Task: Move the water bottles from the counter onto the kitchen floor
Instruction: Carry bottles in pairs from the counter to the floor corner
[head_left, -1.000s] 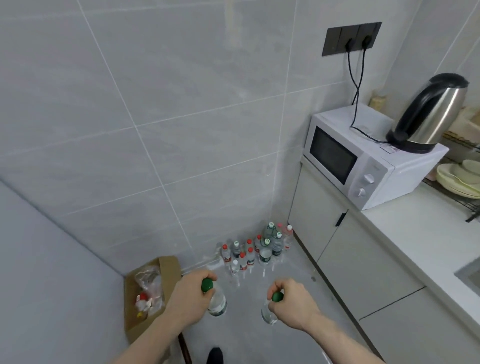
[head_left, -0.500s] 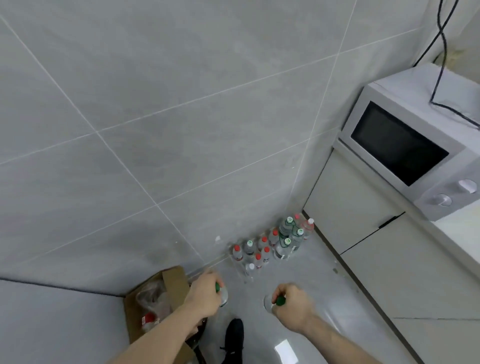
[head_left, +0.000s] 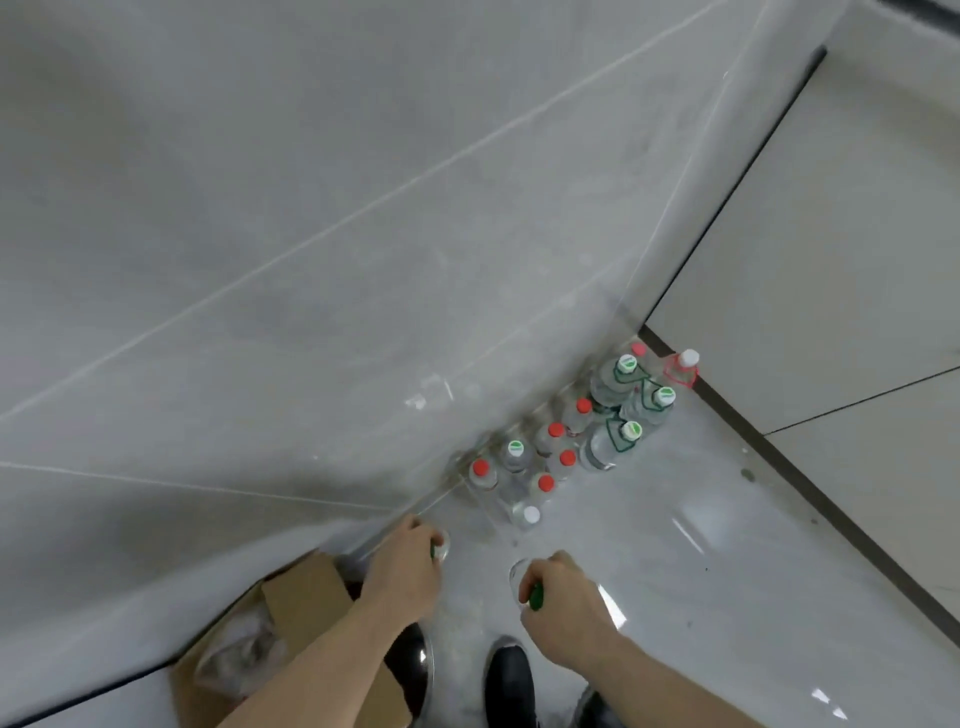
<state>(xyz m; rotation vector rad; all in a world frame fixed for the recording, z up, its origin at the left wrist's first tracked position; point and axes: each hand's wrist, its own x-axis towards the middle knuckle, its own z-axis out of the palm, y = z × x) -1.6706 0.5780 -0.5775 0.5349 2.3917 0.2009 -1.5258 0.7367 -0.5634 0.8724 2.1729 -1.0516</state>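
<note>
My left hand (head_left: 402, 571) grips a clear water bottle (head_left: 441, 545) by its green-capped top, low over the grey kitchen floor (head_left: 691, 561) near the wall. My right hand (head_left: 563, 605) grips a second clear bottle (head_left: 519, 574) around its green cap (head_left: 535, 597); most of that bottle is hidden under the hand. Further out, a cluster of several standing water bottles (head_left: 571, 441) with red, green-white and white caps fills the corner where wall and cabinet meet.
A tiled wall (head_left: 311, 260) rises on the left, and a cabinet front (head_left: 831, 234) with a dark plinth runs along the right. An open cardboard box (head_left: 291, 639) with plastic inside stands at the lower left. My black shoes (head_left: 511, 686) are below my hands.
My view has tipped downward, so the microwave and counter have left the frame. Both hands have gone lower with their bottles, closer to the floor and to the bottle cluster.
</note>
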